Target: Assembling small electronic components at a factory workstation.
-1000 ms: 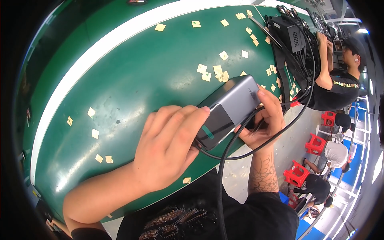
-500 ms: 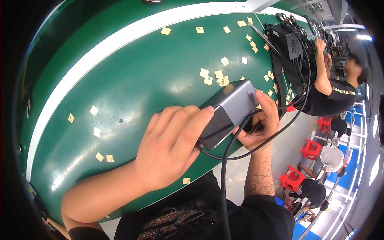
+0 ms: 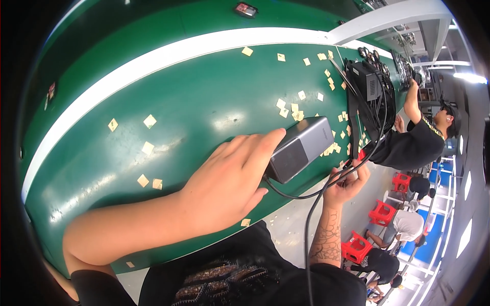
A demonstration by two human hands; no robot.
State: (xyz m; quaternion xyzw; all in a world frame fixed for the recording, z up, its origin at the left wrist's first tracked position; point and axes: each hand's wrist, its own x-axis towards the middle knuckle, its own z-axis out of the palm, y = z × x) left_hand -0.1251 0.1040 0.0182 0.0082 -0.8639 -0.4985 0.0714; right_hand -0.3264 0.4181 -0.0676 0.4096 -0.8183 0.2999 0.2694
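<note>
A grey box-shaped electronic device (image 3: pixel 317 136) with a glossy dark panel lies tilted at the middle of the view, over the green table. My left hand (image 3: pixel 224 178) grips its left end, the index finger along the top edge and the thumb low on the near side. Whether the device rests on the table I cannot tell. My right hand (image 3: pixel 349 184), just off the table's near edge, has its fingers curled round a black cable (image 3: pixel 308 239). One stretch of cable loops below the device toward my left hand; its end there is hidden.
Small cream paper squares (image 3: pixel 148 148) lie scattered on the green table (image 3: pixel 204 102). A black box (image 3: pixel 365 79) and tangled black cables (image 3: pixel 375 112) are heaped at the far right. Beyond them a co-worker (image 3: pixel 408 145) in black works. Red stools (image 3: pixel 382 213) stand on the floor at right.
My right hand has let go of the device and moved down and right, onto the cable. My left hand still holds the device. The whole view has shifted a little.
</note>
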